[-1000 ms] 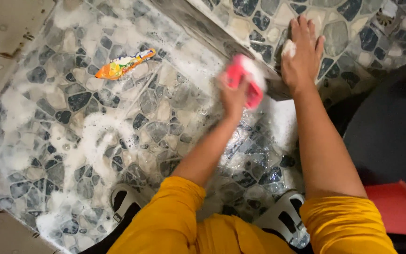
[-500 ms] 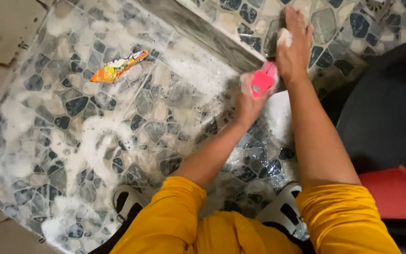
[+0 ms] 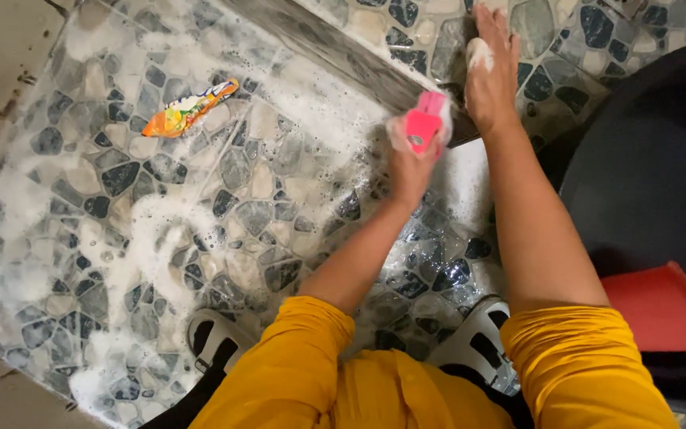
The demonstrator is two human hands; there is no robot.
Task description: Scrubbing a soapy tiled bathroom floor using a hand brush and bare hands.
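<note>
From my feed, the scrub brush point(image 3: 425, 127) sits just past centre at one o'clock, gripped in the left hand point(image 3: 408, 163), against the step edge point(image 3: 343, 56) running from twelve toward two. The right hand point(image 3: 490, 75) rests flat on the upper level, just beside the brush. A sachet point(image 3: 188, 107) lies at ten o'clock on the soapy floor point(image 3: 160, 222). A basin point(image 3: 653, 183) stands at three, a bucket point(image 3: 660, 310) at four.
</note>
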